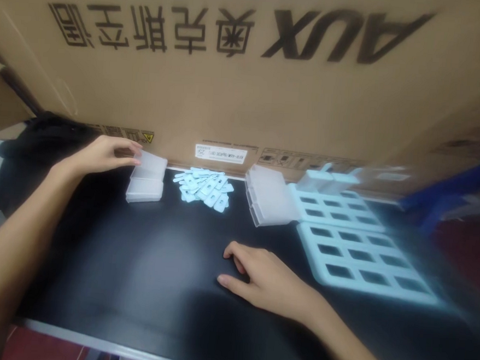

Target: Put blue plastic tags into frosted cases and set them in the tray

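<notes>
My left hand (107,154) reaches to the far left of the table. Its thumb and fingers are closed at the left edge of a translucent plastic case (153,165), which overlaps a similar case (144,190) in front of it. My right hand (260,274) is low over the middle of the black tabletop with nothing in it, fingers bent and thumb apart. Between the hands, further back, lies a loose pile of light blue plastic tags (206,187) with small holes. Right of the pile leans a stack of translucent cases (269,196).
Two light blue trays with rectangular openings, a rear tray (335,225) and a front tray (309,253), lie at the right. Light blue handled pieces (318,177) stand in the rear one. A large cardboard box (245,103) walls the back. A black bag-like item (32,154) sits left.
</notes>
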Available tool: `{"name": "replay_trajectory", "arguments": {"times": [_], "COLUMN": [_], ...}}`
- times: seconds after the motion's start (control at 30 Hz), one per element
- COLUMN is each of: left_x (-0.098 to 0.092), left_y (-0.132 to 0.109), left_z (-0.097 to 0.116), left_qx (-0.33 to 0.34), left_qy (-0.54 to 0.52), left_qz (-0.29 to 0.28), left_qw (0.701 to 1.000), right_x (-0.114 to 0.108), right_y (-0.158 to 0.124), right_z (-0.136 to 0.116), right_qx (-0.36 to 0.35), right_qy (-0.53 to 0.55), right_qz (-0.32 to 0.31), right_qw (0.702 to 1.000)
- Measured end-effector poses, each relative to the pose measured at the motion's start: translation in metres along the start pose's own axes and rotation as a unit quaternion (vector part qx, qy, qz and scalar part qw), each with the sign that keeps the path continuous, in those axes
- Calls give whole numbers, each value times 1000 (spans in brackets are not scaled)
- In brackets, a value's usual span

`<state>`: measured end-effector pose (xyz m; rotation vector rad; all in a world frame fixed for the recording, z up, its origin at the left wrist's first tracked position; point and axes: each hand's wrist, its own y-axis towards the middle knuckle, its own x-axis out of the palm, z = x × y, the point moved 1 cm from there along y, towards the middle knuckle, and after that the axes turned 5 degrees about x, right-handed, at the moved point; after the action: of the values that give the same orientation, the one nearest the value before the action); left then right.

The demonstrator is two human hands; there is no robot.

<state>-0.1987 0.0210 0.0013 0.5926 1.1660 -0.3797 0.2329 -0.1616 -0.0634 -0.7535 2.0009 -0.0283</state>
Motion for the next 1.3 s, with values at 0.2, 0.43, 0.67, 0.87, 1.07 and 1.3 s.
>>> {"name": "replay_trajectory", "arguments": {"times": [0.2,0.43,0.67,0.87,1.07,1.3], "left_x": [11,17,19,21,14,51], "left_y": [5,7,8,7,8,11], "left_z": [-7,-13,-10,-7,28,156], "left_qx": [25,32,17,5,41,290], "left_qy": [34,58,84,122,138,76], "left_qz": [-2,-24,-14,-12,36,58], "left_qw": [999,998,996,992,989,952], "right_x": [-1,-1,-1,4,-9,-105], "right_y": [0,1,0,3,-11,-15], "right_z": [-1,-1,0,2,13,88], "right_qx": [-8,-18,-21,-28,-116,63], "right_qy": [-8,-9,-15,-14,31,145], "right_qz": [0,6,12,27,306,687], "right_qw": [1000,1000,1000,999,944,709]}}
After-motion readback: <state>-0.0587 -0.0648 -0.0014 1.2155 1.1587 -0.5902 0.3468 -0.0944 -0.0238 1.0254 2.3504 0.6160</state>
